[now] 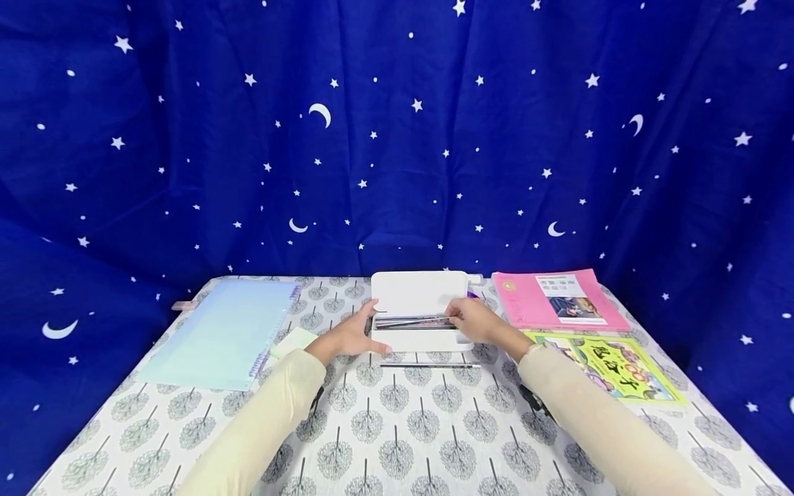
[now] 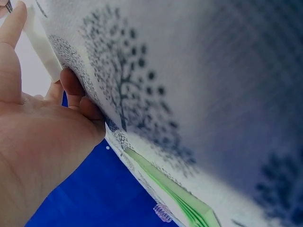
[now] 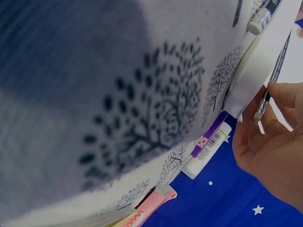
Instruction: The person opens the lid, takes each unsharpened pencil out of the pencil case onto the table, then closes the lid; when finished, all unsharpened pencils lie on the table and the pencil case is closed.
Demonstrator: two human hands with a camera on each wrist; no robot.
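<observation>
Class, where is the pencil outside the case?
In the head view, the pencil lies centrally on the tablecloth, just in front of the open white case, between the sleeves.

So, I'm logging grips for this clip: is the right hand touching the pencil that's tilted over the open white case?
Touching. The right wrist view shows the right hand pinching the pencil between thumb and fingers near its pale end.

Left arm [image 1: 267, 417] in cream fabric sleeve is slanting forward and inward; right arm [image 1: 598, 410], likewise sleeved, is mirroring it. Bare left hand [image 1: 352, 334] is spreading its thumb; bare right hand [image 1: 474, 319] is pinching.
</observation>
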